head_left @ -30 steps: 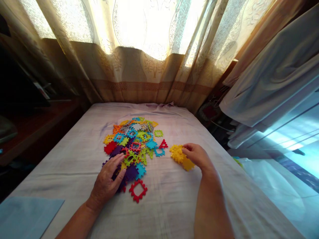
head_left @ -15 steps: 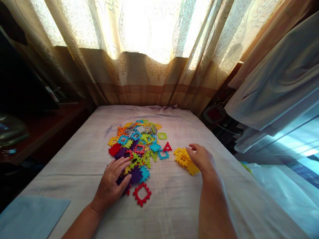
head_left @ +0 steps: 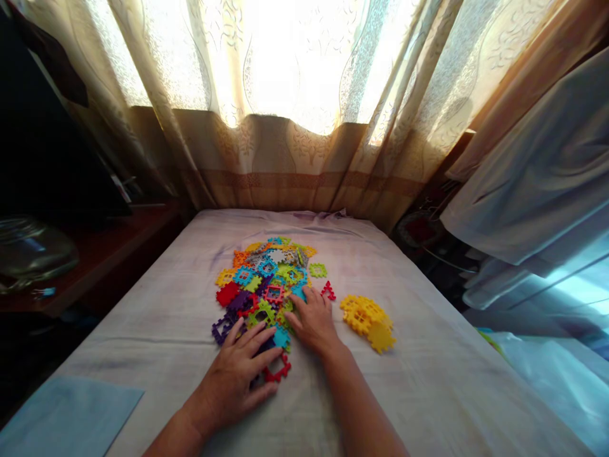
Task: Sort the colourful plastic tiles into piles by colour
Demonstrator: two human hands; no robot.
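A heap of coloured notched plastic pieces (head_left: 261,311) lies on a pale sheet, in red, purple, green, blue and orange. My left hand (head_left: 238,374) rests over the heap's near end with fingers spread, partly covering purple pieces and a red square frame (head_left: 284,368). At the heap's right side, my right hand (head_left: 314,317) lies over blue and green pieces, fingers apart. A small red triangle (head_left: 328,291) shows just past its fingertips. Several yellow pieces (head_left: 368,319) form a separate group to the right, touched by neither hand.
A light blue cloth (head_left: 71,416) lies at the near left corner. Beyond the sheet (head_left: 190,254) hang patterned curtains (head_left: 295,152). On a brown surface at the left stands a glass bowl (head_left: 35,254). White garments (head_left: 533,171) hang at the right.
My right hand has moved left from the yellow pieces to the heap. My left hand has shifted right and nearer, now partly over the red frame. The view has shifted slightly.
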